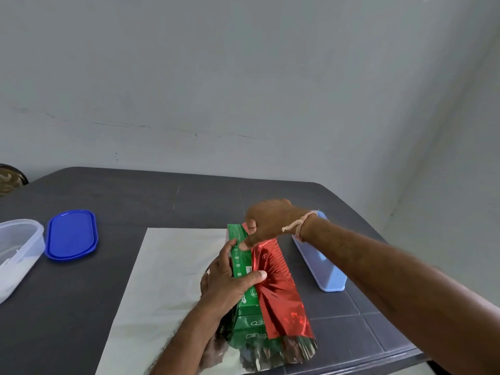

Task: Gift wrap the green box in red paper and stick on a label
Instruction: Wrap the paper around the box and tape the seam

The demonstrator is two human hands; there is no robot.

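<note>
The long, printed cardboard green box (240,257) lies lengthwise near the front middle of the table, on top of the wrapping sheet. The shiny, crinkled foil red paper (280,290) is folded up over the box's right side and part of its top. The rest of the sheet spreads out to the left with its pale silvery underside up, and its near end is bunched and creased under the box.

The left hand (227,282) grips the box from the left. Its thumb lies across the top onto the edge of the red foil, and its fingers are curled down the left face. The right hand (267,221) reaches over the far end, with thumb and forefinger pinching the paper's edge against the box. A pale thread band (295,228) circles that wrist.

Box and sheet rest on a dark grey table (108,201) with faint seams. It is pushed up to a plain, scuffed, off-white wall (243,77), and a corner of the room shows at right.

A light blue rectangular plastic piece (324,269) lies just right of the box, its far end hidden behind the right forearm. Well to the left lies a blue oval plastic lid (71,235). Just beside the lid stands a clear oval plastic tub (20,239), uncovered, with something whitish inside that is too blurred to make out. A mottled brownish object (8,180) shows at the far left edge.
</note>
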